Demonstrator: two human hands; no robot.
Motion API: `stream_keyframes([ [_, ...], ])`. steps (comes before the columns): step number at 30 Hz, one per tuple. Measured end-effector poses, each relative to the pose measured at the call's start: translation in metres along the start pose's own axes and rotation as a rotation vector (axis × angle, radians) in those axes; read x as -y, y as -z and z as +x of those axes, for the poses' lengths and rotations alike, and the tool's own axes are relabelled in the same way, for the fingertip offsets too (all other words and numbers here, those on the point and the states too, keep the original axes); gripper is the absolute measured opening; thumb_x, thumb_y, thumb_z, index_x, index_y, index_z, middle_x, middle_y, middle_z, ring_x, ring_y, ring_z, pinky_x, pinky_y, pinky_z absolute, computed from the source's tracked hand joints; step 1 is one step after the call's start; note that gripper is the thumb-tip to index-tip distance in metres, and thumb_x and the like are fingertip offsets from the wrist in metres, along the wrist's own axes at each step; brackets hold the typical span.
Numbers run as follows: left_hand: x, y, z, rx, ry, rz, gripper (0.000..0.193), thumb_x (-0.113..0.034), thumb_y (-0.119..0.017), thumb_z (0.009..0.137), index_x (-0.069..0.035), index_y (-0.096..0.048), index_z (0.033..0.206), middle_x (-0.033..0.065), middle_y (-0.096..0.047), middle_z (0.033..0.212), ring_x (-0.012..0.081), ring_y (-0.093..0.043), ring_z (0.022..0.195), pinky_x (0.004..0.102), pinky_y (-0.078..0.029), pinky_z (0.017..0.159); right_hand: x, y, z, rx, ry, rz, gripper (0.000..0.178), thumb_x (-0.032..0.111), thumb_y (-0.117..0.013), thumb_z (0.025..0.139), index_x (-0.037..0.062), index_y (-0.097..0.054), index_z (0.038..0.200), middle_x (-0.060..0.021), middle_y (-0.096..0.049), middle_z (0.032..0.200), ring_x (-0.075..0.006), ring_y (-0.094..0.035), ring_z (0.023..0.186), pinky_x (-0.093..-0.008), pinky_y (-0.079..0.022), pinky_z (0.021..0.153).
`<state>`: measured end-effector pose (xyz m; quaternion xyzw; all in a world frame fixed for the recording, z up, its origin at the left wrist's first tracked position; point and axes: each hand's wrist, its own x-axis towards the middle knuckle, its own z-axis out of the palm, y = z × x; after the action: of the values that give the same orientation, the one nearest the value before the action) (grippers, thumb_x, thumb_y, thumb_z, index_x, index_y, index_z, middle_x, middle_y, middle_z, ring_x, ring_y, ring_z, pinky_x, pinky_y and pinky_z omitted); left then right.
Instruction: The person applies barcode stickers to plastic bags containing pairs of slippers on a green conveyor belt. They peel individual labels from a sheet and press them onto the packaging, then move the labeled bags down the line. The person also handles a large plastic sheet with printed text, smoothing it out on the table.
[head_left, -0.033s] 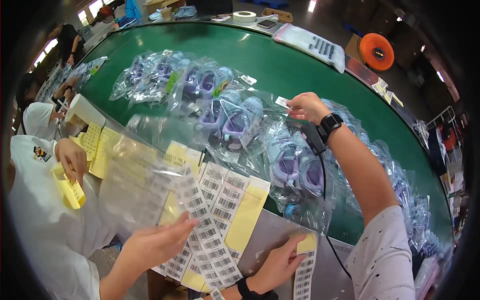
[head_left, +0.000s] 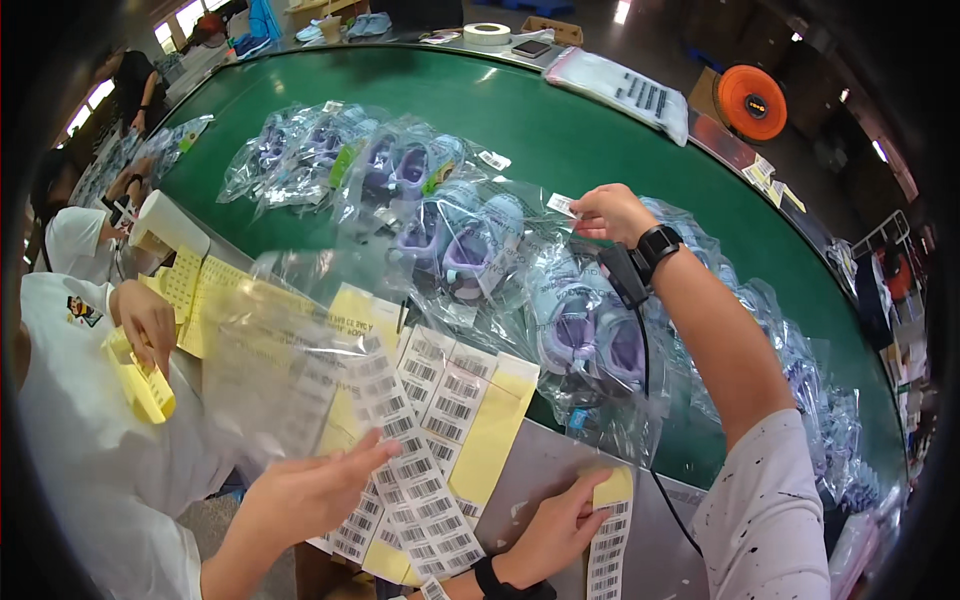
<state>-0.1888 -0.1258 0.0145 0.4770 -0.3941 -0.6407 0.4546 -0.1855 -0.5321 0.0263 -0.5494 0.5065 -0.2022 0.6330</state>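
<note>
My right hand [head_left: 610,215] pinches a small white barcode label [head_left: 560,205] by its edge, over the clear-bagged shoes. Pale blue shoes with lilac insides [head_left: 475,240] lie in clear bags below and left of it; another bagged pair [head_left: 590,335] lies nearer me. Low in the middle, my left hand [head_left: 555,528] has its fingers closed on the yellow top end of a label strip [head_left: 610,535], which hangs toward the lower edge. Beside it, printed barcode sheets [head_left: 420,490] lie overlapped on yellow backing. A co-worker's hand [head_left: 320,490] reaches over these sheets, next to a clear bag [head_left: 275,370].
The co-worker's other hand [head_left: 145,320] holds a looped yellow strip [head_left: 148,395]. A green belt [head_left: 560,120] carries several bagged pairs. A cable [head_left: 648,400] hangs from my right wrist. Along the far edge are a tape roll [head_left: 487,34], a phone [head_left: 532,48] and stacked bags [head_left: 620,95].
My right hand and its label have shifted very slightly left. The co-worker's clear bag and yellow strip have moved a little. My left hand is unchanged.
</note>
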Motion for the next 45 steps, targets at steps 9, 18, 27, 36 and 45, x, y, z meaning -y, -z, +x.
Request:
stream_keyframes([
  [9, 0.005, -0.002, -0.001, -0.024, 0.018, -0.024, 0.047, -0.002, -0.059, 0.093, -0.002, -0.041, 0.136, 0.0131, -0.068, 0.107, 0.0143, -0.067, 0.097, 0.026, -0.053, 0.077, 0.003, -0.022, 0.004, -0.075, 0.102, -0.142, 0.057, -0.003, -0.068, 0.078, 0.0001, -0.042, 0.13, -0.0137, -0.062, 0.086, -0.0206, -0.064, 0.074, -0.036, -0.057, 0.063],
  [18, -0.003, 0.001, -0.002, -0.026, 0.031, 0.028, 0.047, -0.002, -0.059, 0.092, 0.0, -0.041, 0.135, 0.0128, -0.068, 0.107, 0.0148, -0.068, 0.095, 0.0256, -0.052, 0.078, -0.019, 0.1, -0.037, -0.033, 0.463, -1.333, 0.044, 0.027, -0.061, 0.078, 0.0116, -0.065, 0.119, -0.0202, -0.057, 0.12, -0.0378, -0.055, 0.112, -0.0424, -0.045, 0.096],
  [27, -0.001, -0.001, 0.0, -0.014, -0.065, 0.067, 0.046, -0.005, -0.059, 0.091, 0.0, -0.042, 0.134, 0.0131, -0.07, 0.099, 0.0161, -0.07, 0.089, 0.0279, -0.052, 0.076, -0.008, 0.149, -0.113, -0.216, -0.015, -1.663, 0.035, 0.02, -0.067, 0.079, 0.0096, -0.068, 0.112, -0.0186, -0.059, 0.121, -0.0348, -0.054, 0.117, -0.043, -0.044, 0.1],
  [36, -0.004, -0.001, -0.001, -0.037, -0.051, 0.064, 0.049, 0.0, -0.057, 0.09, -0.001, -0.042, 0.137, 0.014, -0.068, 0.105, 0.018, -0.07, 0.093, 0.0269, -0.053, 0.078, -0.025, -0.063, -0.154, 0.286, 1.235, -1.311, 0.036, 0.026, -0.07, 0.075, 0.0129, -0.068, 0.108, -0.0131, -0.054, 0.129, -0.036, -0.046, 0.124, -0.0505, -0.046, 0.091],
  [45, 0.001, -0.002, -0.001, -0.048, -0.067, 0.005, 0.054, 0.002, -0.058, 0.089, -0.004, -0.041, 0.14, 0.0117, -0.068, 0.102, 0.014, -0.069, 0.087, 0.0248, -0.051, 0.074, -0.035, -0.009, -0.116, 0.028, 0.924, -1.552, 0.041, 0.027, -0.073, 0.063, 0.017, -0.072, 0.103, -0.0071, -0.056, 0.115, -0.0357, -0.045, 0.121, -0.054, -0.049, 0.082],
])
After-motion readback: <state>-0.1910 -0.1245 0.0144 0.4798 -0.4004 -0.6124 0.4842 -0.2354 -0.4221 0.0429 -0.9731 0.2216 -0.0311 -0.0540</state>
